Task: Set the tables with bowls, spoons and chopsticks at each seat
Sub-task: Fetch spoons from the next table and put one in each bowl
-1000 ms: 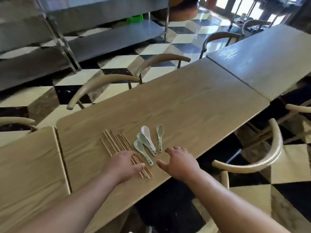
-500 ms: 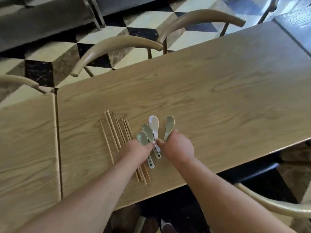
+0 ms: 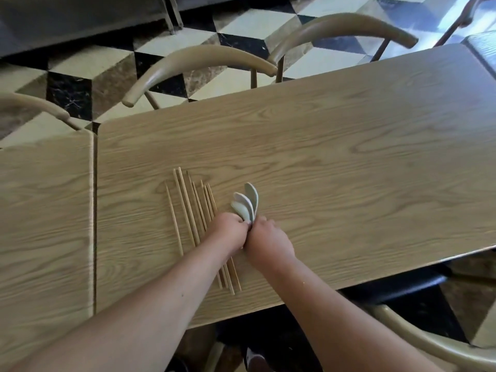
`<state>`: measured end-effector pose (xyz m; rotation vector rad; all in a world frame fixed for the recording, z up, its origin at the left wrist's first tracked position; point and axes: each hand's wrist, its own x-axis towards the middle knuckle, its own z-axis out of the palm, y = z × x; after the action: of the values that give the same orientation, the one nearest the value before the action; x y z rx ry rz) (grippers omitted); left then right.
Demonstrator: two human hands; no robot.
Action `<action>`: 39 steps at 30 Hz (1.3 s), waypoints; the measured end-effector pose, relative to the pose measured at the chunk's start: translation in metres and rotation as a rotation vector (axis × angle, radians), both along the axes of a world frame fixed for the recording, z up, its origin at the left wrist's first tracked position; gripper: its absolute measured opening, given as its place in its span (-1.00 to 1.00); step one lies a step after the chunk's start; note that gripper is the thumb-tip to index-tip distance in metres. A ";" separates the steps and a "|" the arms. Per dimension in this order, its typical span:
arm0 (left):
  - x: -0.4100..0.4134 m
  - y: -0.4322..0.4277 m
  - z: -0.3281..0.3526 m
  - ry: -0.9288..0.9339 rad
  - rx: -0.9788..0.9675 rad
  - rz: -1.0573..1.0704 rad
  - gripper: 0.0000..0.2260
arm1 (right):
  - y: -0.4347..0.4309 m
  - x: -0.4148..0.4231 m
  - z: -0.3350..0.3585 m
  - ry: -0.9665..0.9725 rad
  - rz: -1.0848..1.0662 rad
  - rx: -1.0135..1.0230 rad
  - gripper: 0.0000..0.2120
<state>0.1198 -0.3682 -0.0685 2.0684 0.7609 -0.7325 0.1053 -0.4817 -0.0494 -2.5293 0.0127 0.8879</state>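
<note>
Several pale green and white spoons are bunched into a fan, bowls pointing away from me, handles hidden inside my hands. My left hand and my right hand press together around those handles, fingers curled. Several wooden chopsticks lie side by side on the light wooden table, just left of the spoons and partly under my left forearm. No bowl is in view.
A second table butts against the left edge with a narrow gap. Curved-back chairs stand along the far side, another chair at the near right. A dark table corner shows far right.
Both hands closed in on the spread-out spoons and gathered them into one bunch, lifting the bowls off the table. The camera tipped down and moved closer.
</note>
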 end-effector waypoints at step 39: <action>-0.302 0.664 0.148 -0.372 -0.026 0.554 -0.71 | 0.633 -0.223 0.129 0.059 0.011 0.452 -0.84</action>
<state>-0.1823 0.2960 0.0792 1.7687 1.0303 -0.0476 -0.1174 0.1518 0.0795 -2.0846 -0.1657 0.8575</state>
